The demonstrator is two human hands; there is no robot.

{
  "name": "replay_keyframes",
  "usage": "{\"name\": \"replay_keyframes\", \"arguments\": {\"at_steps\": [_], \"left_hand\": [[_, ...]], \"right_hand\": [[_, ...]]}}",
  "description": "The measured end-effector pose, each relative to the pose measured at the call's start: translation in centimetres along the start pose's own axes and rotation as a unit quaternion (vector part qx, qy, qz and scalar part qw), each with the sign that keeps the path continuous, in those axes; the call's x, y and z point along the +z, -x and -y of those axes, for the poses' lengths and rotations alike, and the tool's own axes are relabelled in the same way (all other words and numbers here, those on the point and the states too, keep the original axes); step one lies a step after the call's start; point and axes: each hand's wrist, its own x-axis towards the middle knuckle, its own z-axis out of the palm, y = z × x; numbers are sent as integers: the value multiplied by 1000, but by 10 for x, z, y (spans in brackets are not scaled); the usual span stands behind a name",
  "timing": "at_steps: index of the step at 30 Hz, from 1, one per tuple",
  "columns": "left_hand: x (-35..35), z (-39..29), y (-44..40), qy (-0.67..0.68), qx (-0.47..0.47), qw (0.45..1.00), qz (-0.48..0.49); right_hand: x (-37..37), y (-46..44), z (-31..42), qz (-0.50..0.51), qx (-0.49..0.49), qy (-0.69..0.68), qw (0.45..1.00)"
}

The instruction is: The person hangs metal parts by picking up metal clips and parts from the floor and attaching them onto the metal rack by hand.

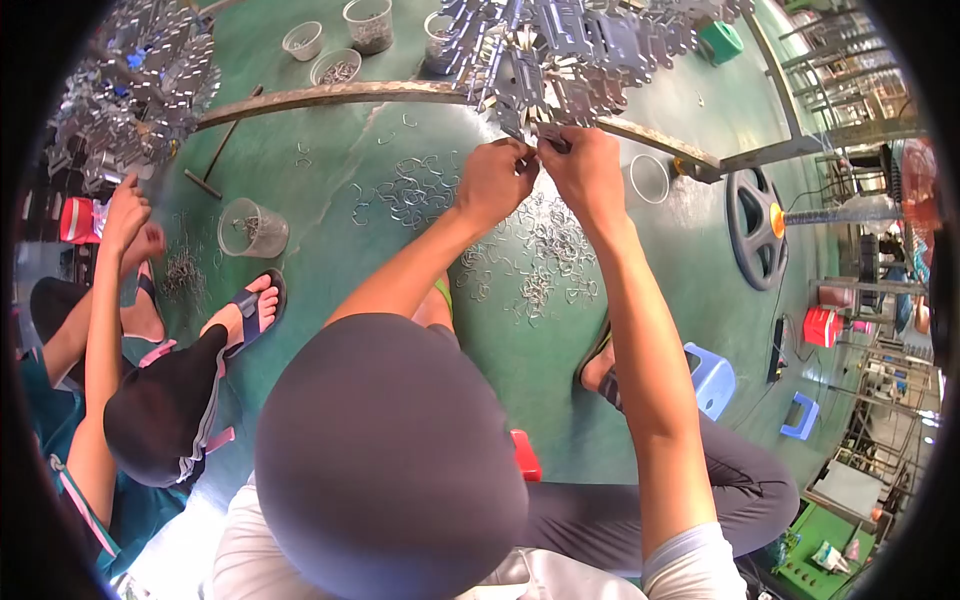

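Both my hands are raised to the lower end of a dense hanging bunch of flat grey metal parts (590,45). My left hand (494,182) is closed, thumb and fingers pressed together just below the bunch. Whatever it pinches is too small to make out. Close beside it, my right hand (585,172) is closed in a pinch at the bunch's lowest metal pieces, and the fingers cover what they grip. Below my hands, many loose bent wire hooks (540,250) lie scattered on the green floor, with another patch of hooks (410,190) to the left.
A wooden bar (340,93) crosses behind the bunch. Plastic tubs (368,28) stand beyond it; a tipped tub (255,230) lies left. A co-worker's hand (127,215) reaches toward another hanging bunch (130,90). At right are a black handwheel (742,230) and a blue stool (710,378).
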Motion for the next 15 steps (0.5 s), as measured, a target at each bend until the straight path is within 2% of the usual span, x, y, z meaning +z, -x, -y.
{"name": "replay_keyframes", "arguments": {"at_steps": [3,4,6,9,13,15], "left_hand": [[-2,1,5,18,-58,998,12],[-3,2,7,116,-165,979,8],[-3,4,9,308,-363,880,2],[-11,15,10,503,-314,803,-61],[-18,43,7,612,-326,720,-34],[-14,53,4,619,-328,713,-24]], "right_hand": [[2,-2,5,15,10,23,1000],[2,-2,6,14,5,35,999],[5,-1,6,15,-1,33,999],[13,3,1,18,1,-4,1000],[16,6,13,29,19,-29,999],[15,7,13,37,28,-26,999]]}}
